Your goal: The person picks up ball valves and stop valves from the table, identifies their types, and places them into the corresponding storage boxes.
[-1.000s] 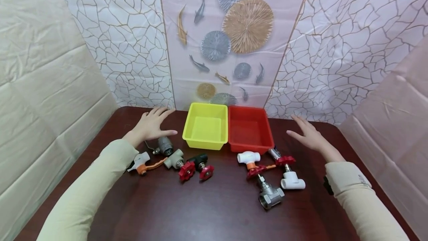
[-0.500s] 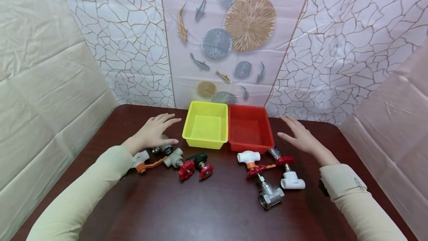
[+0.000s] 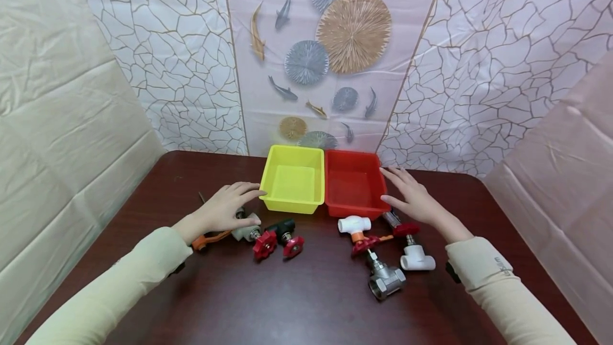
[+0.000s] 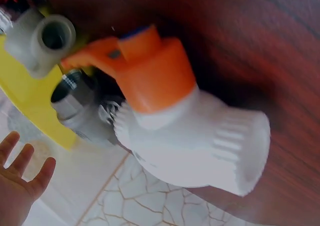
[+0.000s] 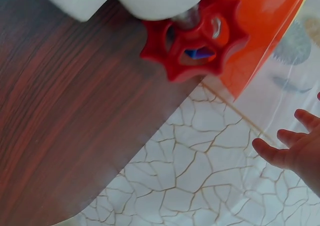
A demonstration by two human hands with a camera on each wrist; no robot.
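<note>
My left hand [image 3: 224, 207] hovers with spread fingers over the left group of valves, its fingertips beside the yellow tray [image 3: 292, 206]. Below it lie a grey valve with a red handwheel [image 3: 265, 245] and a metal valve [image 4: 82, 108], partly hidden. A white ball valve with an orange handle [image 4: 175, 146] lies under the left wrist. Just right of the grey one is a black valve [image 3: 281, 227]. My right hand [image 3: 413, 199], fingers extended, is at the right edge of the red tray [image 3: 356, 211]. Beneath it lies a white valve with a red handwheel [image 3: 417, 258].
Between the right hand and the table's middle lie a white valve with an orange collar [image 3: 354, 224] and a large metal valve [image 3: 387, 281]. A slim metal valve [image 3: 391, 219] touches or nearly touches the red tray. Patterned cloth [image 3: 191, 68] hangs behind the table.
Both hands have moved inward and the left has come nearer the viewer, now covering more of the grey and metal valves. The right hand has reached the red tray's side. Valves and trays stay put.
</note>
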